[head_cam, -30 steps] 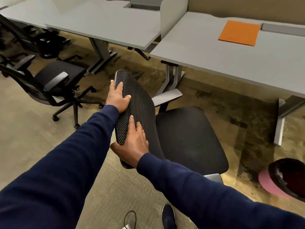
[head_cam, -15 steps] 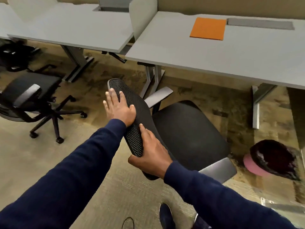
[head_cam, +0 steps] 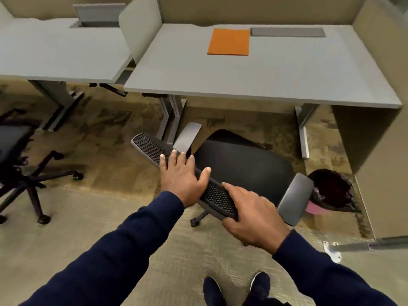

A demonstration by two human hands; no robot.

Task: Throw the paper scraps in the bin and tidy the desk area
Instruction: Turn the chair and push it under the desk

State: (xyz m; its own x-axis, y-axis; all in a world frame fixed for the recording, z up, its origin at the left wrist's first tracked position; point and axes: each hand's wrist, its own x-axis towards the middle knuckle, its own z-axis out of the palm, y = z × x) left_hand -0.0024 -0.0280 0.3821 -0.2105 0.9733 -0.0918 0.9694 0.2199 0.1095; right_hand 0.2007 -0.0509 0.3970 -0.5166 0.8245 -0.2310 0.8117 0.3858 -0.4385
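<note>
A black office chair [head_cam: 242, 171] with a mesh backrest [head_cam: 152, 149] stands in front of the grey desk [head_cam: 254, 80], its seat facing the desk. My left hand [head_cam: 181, 180] lies over the top of the backrest, fingers spread and curled across it. My right hand [head_cam: 251, 215] grips the backrest's right end. A pink bin [head_cam: 331, 191] with a dark liner sits on the floor to the right of the chair, under the desk's right end. No paper scraps are visible.
An orange pad [head_cam: 228, 41] lies on the desk near the back. A second desk [head_cam: 55, 56] stands to the left behind a divider panel [head_cam: 141, 29]. Another black chair [head_cam: 17, 155] is at the far left. A beige partition [head_cam: 375, 151] closes the right side.
The chair has swung round so its seat faces the desk and has moved closer to it. Both hands stayed on the backrest. The view has shifted right, showing the whole desk and bin.
</note>
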